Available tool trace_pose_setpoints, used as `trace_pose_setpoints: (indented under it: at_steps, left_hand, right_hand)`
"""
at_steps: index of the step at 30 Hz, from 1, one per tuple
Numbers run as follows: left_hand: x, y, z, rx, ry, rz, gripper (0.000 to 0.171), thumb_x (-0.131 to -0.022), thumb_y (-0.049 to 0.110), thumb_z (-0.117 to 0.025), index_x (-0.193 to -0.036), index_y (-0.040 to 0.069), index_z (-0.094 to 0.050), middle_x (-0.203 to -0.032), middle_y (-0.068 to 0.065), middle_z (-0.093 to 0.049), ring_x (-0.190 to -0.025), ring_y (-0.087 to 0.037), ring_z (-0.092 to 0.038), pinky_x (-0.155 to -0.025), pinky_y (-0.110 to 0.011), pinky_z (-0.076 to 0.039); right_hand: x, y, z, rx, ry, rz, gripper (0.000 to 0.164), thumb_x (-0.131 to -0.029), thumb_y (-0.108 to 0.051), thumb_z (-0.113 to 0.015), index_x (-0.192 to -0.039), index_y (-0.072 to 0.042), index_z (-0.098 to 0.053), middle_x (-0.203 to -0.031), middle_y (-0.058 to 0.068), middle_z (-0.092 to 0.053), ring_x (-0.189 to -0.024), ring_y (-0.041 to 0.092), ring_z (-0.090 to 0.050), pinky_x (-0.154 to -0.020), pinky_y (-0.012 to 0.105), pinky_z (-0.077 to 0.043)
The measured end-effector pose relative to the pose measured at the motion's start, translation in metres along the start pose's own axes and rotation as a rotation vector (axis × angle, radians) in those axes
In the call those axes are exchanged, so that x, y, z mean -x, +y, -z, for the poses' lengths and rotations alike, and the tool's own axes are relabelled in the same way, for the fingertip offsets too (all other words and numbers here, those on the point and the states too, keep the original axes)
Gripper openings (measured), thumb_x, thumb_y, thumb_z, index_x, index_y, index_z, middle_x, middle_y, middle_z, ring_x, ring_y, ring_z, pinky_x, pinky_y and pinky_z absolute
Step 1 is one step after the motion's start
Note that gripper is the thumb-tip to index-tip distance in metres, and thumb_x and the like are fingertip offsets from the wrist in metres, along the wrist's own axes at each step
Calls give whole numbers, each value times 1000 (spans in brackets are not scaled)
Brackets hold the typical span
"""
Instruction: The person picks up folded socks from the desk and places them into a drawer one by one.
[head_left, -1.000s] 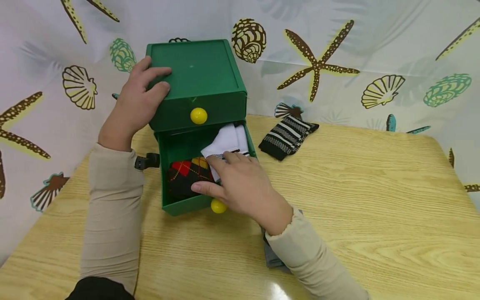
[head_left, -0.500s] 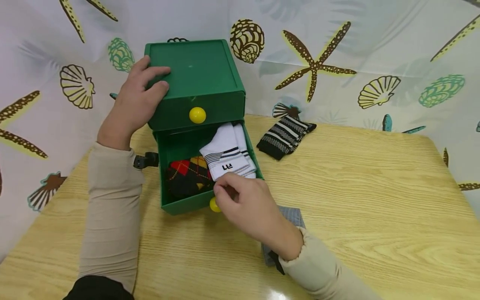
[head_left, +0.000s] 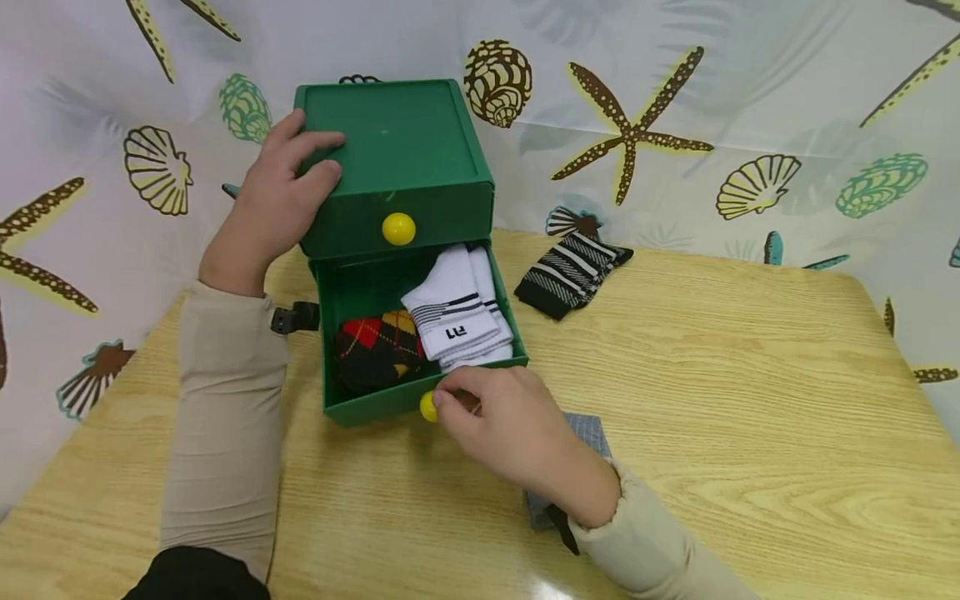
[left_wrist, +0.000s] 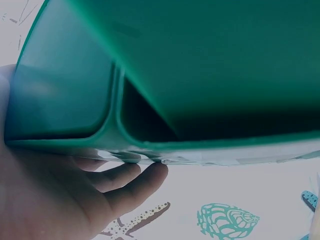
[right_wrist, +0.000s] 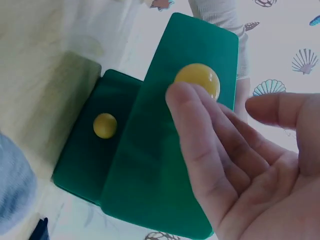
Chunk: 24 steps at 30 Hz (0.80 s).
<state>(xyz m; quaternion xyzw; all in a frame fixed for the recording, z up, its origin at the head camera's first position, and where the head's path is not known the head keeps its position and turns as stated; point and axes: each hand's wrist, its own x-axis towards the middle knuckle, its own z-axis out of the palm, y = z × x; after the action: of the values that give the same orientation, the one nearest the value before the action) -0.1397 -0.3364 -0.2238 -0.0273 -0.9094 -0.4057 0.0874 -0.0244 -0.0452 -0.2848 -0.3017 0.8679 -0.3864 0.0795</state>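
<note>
My left hand rests on the top left edge of a small green drawer cabinet, fingers spread. In the left wrist view, its fingers lie along the cabinet. The lower drawer is pulled out. Inside it, dark argyle socks with red and yellow diamonds lie at the left, and folded white socks with black stripes at the right. My right hand is at this drawer's yellow knob. The right wrist view shows its fingertips overlapping the knob, the thumb apart from them.
The upper drawer, with its own yellow knob, is closed. Black-and-white striped socks lie on the wooden table right of the cabinet. Grey socks lie partly under my right wrist. A shell-patterned cloth hangs behind.
My right hand has left the white socks in the drawer and moved down to the lower knob. The left hand stays on the cabinet.
</note>
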Motion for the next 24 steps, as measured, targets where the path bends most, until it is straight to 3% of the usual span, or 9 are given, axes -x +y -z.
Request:
trace_pose_setpoints:
  at_steps: [8,15,19,24]
  left_hand:
    - [0,-1,1,-12,0,-6,59,-104,38,-36,-156,10,-42,-169,-3,2,-152,-35,0,-117,-62,-13]
    - [-2,0,0,-26,-1,-4,59,-104,37,-36,-156,11,-41,-169,-3,3,-153,-34,1,-117,-62,-12]
    - [-2,0,0,-21,-4,2,59,-104,38,-36,-157,13,-41,-169,-1,4,-153,-32,2,-118,-61,-13]
    - [-2,0,0,-22,1,7,59,-104,38,-36,-157,13,-41,-169,-1,4,-153,-33,3,-117,-62,-13]
  right_hand:
    - [4,5,-4,-95,27,-87,20,-100,-23,-59,-99,-15,-77,-79,-10,-67,-58,7,-55,-54,28,-47]
    - [11,19,-17,-355,19,-119,15,-99,-20,-62,-107,-10,-68,-95,-1,-71,-71,11,-67,-62,30,-53]
    - [15,22,-27,-524,-34,-147,26,-98,-21,-64,-118,-7,-55,-104,6,-70,-83,17,-69,-69,32,-54]
    - [16,22,-35,-650,-66,-132,35,-97,-18,-64,-123,-6,-44,-107,10,-67,-80,20,-66,-67,28,-52]
